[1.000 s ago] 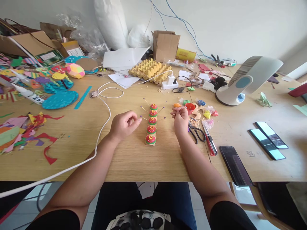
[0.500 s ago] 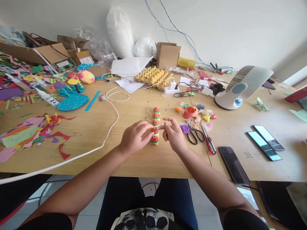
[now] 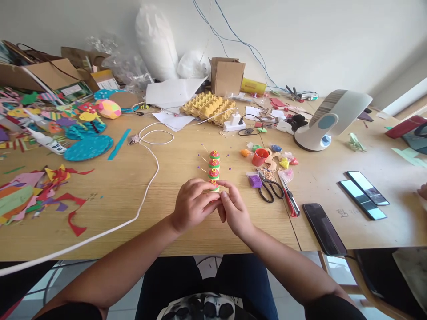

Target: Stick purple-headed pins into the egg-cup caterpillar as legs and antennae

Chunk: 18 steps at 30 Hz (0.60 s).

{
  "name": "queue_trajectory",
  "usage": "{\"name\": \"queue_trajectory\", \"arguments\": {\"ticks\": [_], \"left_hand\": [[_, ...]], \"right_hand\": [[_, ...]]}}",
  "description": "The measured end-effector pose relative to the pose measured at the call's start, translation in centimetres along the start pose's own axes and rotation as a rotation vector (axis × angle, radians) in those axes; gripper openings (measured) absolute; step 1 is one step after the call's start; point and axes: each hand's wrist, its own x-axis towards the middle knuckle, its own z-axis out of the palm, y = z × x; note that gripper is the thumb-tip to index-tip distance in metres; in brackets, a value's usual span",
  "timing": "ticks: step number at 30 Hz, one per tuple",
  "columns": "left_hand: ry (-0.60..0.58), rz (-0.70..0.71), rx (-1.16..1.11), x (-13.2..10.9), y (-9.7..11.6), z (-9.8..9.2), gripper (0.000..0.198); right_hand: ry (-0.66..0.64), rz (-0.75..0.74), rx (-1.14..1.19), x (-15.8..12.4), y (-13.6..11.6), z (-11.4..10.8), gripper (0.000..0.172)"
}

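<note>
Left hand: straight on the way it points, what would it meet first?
Probably the right hand, whose fingertips are close by; depth is unclear, so the red-and-green segmented figure may come first.

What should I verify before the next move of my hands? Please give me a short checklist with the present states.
1. Row of small red-and-green domed pieces stands roughly straight: ok, for the visible part.
2. Near end of the row in clear view: not ok, hidden by the left hand and right hand.
3. Something held between the hands: cannot tell.
4. Thin purple-tipped sticks present on both sides of the row: ok.
5. Black-handled metal scissors and red-and-black utility knife apart from the hands: ok.
6. Long white cable away from the left hand: ok.
</note>
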Motion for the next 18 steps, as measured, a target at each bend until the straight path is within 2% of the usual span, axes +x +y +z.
{"name": "queue_trajectory", "arguments": {"ticks": [4,8,14,18], "left_hand": [[0.093,0.046,0.037,-0.6,-0.6,-0.2,0.013],[0.147,0.041,0.028,-1.0,-1.0,-0.1,0.017],[0.089,0.053,-0.021,-1.3,-1.0,-0.1,0.022],[0.038,0.026,-0.009,-1.2,-0.9,-0.1,0.027]], "right_hand": [[-0.147,0.039,0.059,1.2,-0.5,-1.1,0.042],[-0.26,0.058,0.044,2.4,-0.1,-2.7,0.029],[-0.344,0.115,0.06,2.7,-0.1,-3.9,0.023],[-0.323,0.099,0.045,2.8,-0.4,-4.3,0.021]]}}
